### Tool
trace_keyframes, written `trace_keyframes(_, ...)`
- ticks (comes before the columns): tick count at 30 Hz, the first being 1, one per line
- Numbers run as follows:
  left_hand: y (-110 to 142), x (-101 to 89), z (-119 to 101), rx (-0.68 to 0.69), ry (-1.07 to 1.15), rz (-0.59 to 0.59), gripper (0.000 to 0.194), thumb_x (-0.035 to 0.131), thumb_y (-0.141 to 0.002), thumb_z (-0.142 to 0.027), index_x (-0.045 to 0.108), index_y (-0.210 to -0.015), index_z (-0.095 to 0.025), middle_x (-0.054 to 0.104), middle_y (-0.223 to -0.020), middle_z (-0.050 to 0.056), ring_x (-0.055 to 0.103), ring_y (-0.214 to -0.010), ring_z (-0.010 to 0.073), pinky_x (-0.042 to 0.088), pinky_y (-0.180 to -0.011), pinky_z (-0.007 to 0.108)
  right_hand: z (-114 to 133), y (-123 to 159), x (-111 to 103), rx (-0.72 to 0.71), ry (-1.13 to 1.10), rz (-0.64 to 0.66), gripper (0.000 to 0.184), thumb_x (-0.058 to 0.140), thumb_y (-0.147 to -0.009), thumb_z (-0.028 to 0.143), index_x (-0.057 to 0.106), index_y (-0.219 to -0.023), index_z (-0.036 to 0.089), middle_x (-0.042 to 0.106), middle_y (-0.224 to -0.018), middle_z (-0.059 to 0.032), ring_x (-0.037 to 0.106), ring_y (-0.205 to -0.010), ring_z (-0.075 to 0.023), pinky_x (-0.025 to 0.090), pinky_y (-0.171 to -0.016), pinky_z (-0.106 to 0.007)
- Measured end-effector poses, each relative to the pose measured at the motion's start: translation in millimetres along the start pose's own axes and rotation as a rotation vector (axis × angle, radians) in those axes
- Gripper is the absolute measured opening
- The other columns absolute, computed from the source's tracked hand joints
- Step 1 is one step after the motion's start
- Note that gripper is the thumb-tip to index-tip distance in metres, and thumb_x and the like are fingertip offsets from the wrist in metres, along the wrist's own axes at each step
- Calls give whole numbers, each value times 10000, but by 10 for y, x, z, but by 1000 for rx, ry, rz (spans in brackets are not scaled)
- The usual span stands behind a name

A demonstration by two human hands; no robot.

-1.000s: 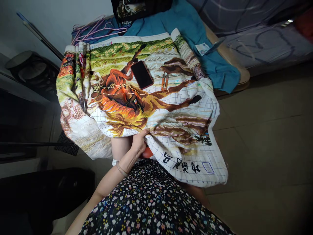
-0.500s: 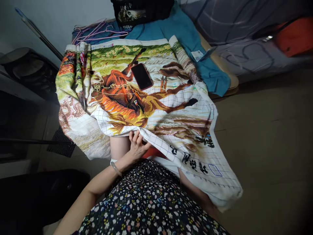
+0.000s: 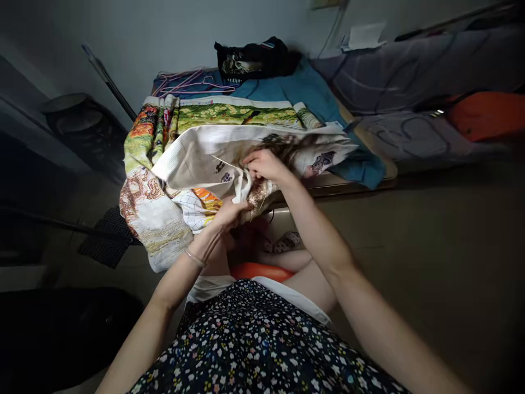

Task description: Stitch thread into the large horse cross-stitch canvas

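A large cross-stitch cloth [image 3: 197, 148] is folded up over itself, so its pale back side faces me. My left hand [image 3: 233, 212] grips a bunched part of the cloth near its front edge, thumb on top. Just above it, my right hand [image 3: 262, 165] has its fingers curled against the gathered fabric, with a pale thread close by. An orange stitched patch and blue grid lines show to the left of my left hand. The phone and the orange-handled tool seen earlier are hidden under the fold.
Pink hangers [image 3: 192, 82] and a black bag [image 3: 256, 59] lie on the blue-draped low bed [image 3: 287, 87] at the back. Rolled ends of the cloth [image 3: 143, 131] hang at the left. An orange bag [image 3: 484, 116] rests at the right. A dark mat [image 3: 104, 246] is on the floor.
The cloth's near side has been lifted and folded away from me, covering the horse picture. My right hand has come into view onto the cloth; my left hand has moved slightly up.
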State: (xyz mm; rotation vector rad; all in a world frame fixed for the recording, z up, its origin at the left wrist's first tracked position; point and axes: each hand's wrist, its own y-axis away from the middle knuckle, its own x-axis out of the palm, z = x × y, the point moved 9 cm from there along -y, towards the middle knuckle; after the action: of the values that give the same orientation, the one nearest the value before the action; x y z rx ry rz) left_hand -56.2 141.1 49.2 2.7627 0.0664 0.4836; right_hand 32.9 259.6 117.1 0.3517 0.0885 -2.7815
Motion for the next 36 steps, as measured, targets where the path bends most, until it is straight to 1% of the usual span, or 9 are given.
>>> trace_keyframes(3, -10, 68, -12, -17, 66, 96, 269, 713, -504, -155, 612, -753, -155, 591, -676, -4, 531, -657, 135, 455, -714, 298, -54, 148, -105, 10, -70, 4, 167, 671, -783, 187, 671, -920, 93, 587, -533, 11, 483, -421, -88, 439, -460, -234)
trace_keyframes(6, -25, 109, 28, -64, 77, 120, 314, 702, -503, -157, 620, -807, -154, 594, -671, -6, 525, -630, 131, 454, -698, 303, 8, 621, -522, -208, -271, -258, 377, 655, -808, 324, 622, -1152, 173, 674, -686, -6, 606, -561, -134, 525, -587, -287)
trace_keyframes(8, -52, 143, 59, -77, 27, 121, 329, 726, -502, -177, 620, -812, -152, 590, -673, -11, 515, -626, 126, 444, -691, 299, -20, 1004, -736, -287, -333, -380, 440, 653, -817, 440, 598, -1198, 227, 692, -756, -12, 647, -641, -161, 552, -658, -335)
trace_keyframes(14, -163, 236, 94, 37, -351, 119, 331, 831, -443, -190, 564, -635, -153, 508, -611, -48, 431, -625, 91, 352, -625, 246, -128, 1711, -1176, -382, -420, -599, 271, 679, -802, 502, 622, -920, 264, 652, -704, 20, 636, -642, -154, 556, -828, -423)
trace_keyframes(17, -181, 215, 112, 22, -296, 124, 258, 788, -524, -216, 568, -644, -156, 528, -613, -41, 431, -602, 85, 363, -607, 243, -97, 1792, -1328, -438, -433, -699, 226, 651, -830, 486, 593, -891, 277, 622, -687, 46, 591, -585, -124, 534, -897, -451)
trace_keyframes(21, -149, 162, 114, -67, -46, 149, 275, 756, -570, -215, 624, -804, -156, 617, -701, -3, 539, -642, 115, 454, -684, 274, -17, 1679, -1146, -403, -395, -670, 220, 607, -860, 482, 600, -877, 263, 635, -747, 16, 610, -662, -139, 554, -807, -393)
trace_keyframes(25, -120, 106, 138, -128, 102, 140, 386, 780, -571, -205, 631, -924, -159, 641, -728, 18, 593, -658, 142, 504, -747, 330, 12, 1609, -639, -281, -144, -550, 200, 653, -830, 418, 670, -830, 219, 663, -825, -23, 607, -682, -148, 540, -661, -302)
trace_keyframes(30, -109, 105, 175, -113, 143, 168, 383, 800, -601, -231, 630, -931, -138, 658, -732, 30, 597, -637, 135, 511, -710, 309, -413, 1612, -48, -1, -70, -367, 222, 629, -801, 387, 708, -828, 182, 687, -756, -39, 593, -588, -151, 518, -519, -272)
trace_keyframes(36, -94, 77, 186, -91, 127, 143, 356, 795, -596, -225, 628, -897, -135, 652, -715, 15, 591, -633, 124, 496, -712, 296, -691, 1654, 126, 83, -28, -374, 224, 611, -784, 346, 719, -829, 155, 703, -744, -64, 628, -650, -174, 557, -573, -287)
